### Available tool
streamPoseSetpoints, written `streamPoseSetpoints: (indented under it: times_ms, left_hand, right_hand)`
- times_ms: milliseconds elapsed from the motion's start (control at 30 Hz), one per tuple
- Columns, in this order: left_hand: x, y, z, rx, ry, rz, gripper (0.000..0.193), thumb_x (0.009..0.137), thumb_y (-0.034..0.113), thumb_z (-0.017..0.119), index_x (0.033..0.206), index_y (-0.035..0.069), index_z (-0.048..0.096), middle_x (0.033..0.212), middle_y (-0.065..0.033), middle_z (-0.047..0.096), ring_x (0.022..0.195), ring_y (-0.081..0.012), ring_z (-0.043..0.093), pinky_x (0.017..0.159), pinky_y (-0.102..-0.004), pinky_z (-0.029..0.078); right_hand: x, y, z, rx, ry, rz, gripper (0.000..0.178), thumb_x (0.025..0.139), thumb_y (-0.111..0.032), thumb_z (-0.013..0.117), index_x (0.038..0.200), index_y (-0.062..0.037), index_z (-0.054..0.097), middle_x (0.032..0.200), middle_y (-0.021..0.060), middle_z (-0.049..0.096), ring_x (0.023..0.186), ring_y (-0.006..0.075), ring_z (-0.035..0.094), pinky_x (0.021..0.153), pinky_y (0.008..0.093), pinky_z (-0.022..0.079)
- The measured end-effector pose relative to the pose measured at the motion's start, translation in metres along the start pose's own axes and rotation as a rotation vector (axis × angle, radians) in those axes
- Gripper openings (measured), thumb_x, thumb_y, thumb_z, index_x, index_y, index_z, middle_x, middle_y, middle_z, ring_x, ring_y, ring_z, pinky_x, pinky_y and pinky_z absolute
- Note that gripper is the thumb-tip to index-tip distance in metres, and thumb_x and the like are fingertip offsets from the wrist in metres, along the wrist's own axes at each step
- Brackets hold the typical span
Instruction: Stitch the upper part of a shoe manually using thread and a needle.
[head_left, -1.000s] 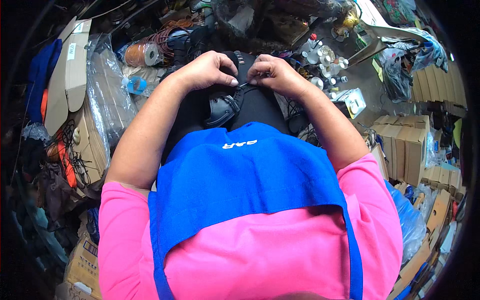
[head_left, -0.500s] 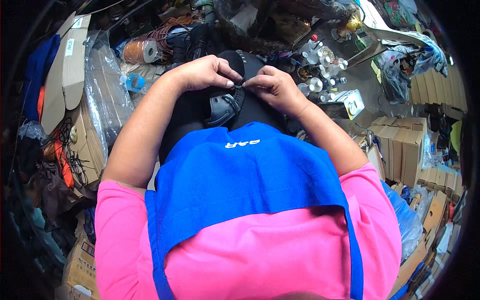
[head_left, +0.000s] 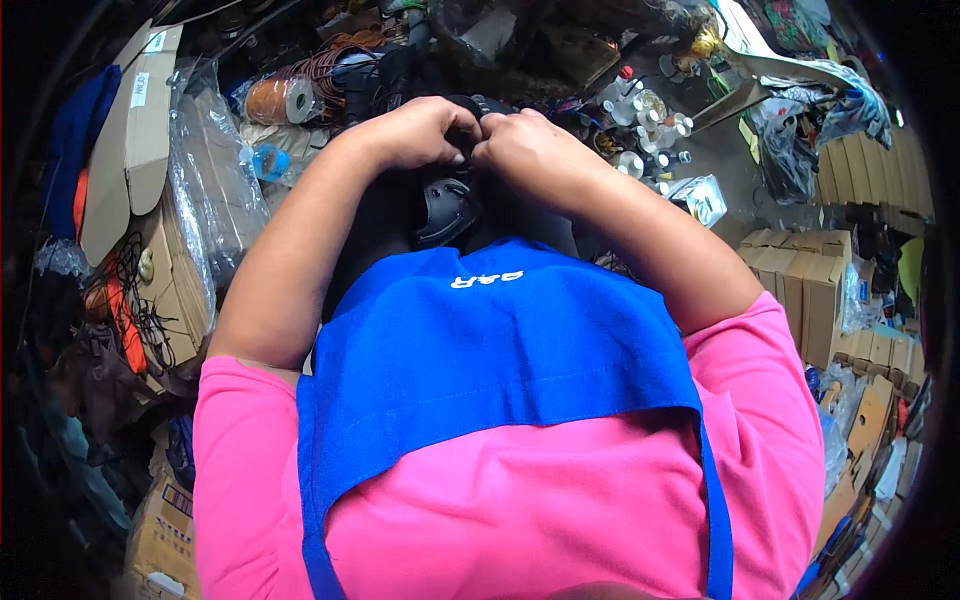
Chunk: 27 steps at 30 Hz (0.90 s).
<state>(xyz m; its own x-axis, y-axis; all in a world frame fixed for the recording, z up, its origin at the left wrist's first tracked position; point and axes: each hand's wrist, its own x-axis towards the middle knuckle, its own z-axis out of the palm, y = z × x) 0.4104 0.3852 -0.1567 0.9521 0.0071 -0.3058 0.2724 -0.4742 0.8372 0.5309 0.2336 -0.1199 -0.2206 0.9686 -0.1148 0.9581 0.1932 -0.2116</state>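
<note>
On my lap, between my dark-clothed thighs, rests a black sandal (head_left: 445, 212), its back part showing below my hands. My left hand (head_left: 428, 132) curls at the sandal's upper part, thumb and fingers bent and closed on it. My right hand (head_left: 528, 148) meets it from the other side, fingers pinched together at the strap. The two hands touch or nearly touch and hide the strap and most of the sandal's front. A blue apron (head_left: 500, 350) covers my front below them.
At the far right stand several bottles (head_left: 640, 110) beside a clear-wrapped box (head_left: 697, 200). An orange cord spool (head_left: 282, 101) lies far left. Stacked cardboard boxes (head_left: 800, 285) stand right; tall cardboard sheets (head_left: 132, 150) and plastic-wrapped board (head_left: 215, 170) stand left.
My right hand has moved left and up against my left hand, its back now turned upward. My left hand has shifted slightly up. The strap seen between the fingertips is now covered.
</note>
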Motion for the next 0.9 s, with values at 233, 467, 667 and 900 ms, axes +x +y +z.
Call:
streamPoseSetpoints:
  times_ms: [233, 467, 667, 900]
  left_hand:
    - [-0.032, 0.006, 0.031, 0.323, 0.656, 0.035, 0.043, 0.07, 0.008, 0.073, 0.11, 0.006, 0.057, 0.111, -0.0127, 0.058, 0.103, -0.0314, 0.056, 0.089, -0.0358, 0.046]
    - [-0.049, -0.007, 0.035, 0.218, 0.402, 0.071, 0.018, 0.078, 0.005, 0.065, 0.096, 0.003, 0.064, 0.102, -0.0121, 0.06, 0.097, -0.028, 0.06, 0.083, -0.0349, 0.048]
    - [-0.049, -0.007, 0.021, 0.065, 0.306, -0.078, 0.015, 0.085, 0.015, 0.06, 0.089, 0.002, 0.058, 0.087, -0.012, 0.06, 0.081, -0.0245, 0.059, 0.073, -0.0342, 0.046]
    - [-0.129, -0.048, -0.03, -0.016, 0.339, -0.517, 0.037, 0.09, 0.031, 0.058, 0.068, 0.002, 0.051, 0.07, -0.0043, 0.059, 0.062, -0.0135, 0.052, 0.062, -0.0305, 0.043]
  right_hand:
    - [-0.005, 0.027, 0.018, 0.728, -0.031, 0.287, 0.021, 0.079, -0.012, 0.069, 0.1, -0.0079, 0.065, 0.082, 0.0081, 0.061, 0.084, 0.0171, 0.058, 0.075, 0.0311, 0.046]
    - [-0.034, 0.035, 0.041, 0.716, 0.176, 0.131, 0.024, 0.075, -0.021, 0.075, 0.084, -0.0042, 0.061, 0.094, 0.0054, 0.047, 0.081, 0.0166, 0.05, 0.077, 0.0278, 0.044]
    - [-0.03, 0.065, 0.066, 0.94, 0.502, 0.529, 0.029, 0.085, -0.03, 0.065, 0.079, -0.0026, 0.061, 0.083, 0.0069, 0.058, 0.076, 0.019, 0.057, 0.065, 0.0326, 0.046]
    - [-0.026, 0.073, 0.077, 2.755, 0.776, 0.311, 0.043, 0.097, -0.043, 0.037, 0.076, -0.0087, 0.053, 0.065, 0.0017, 0.048, 0.064, 0.0178, 0.048, 0.076, 0.0365, 0.043]
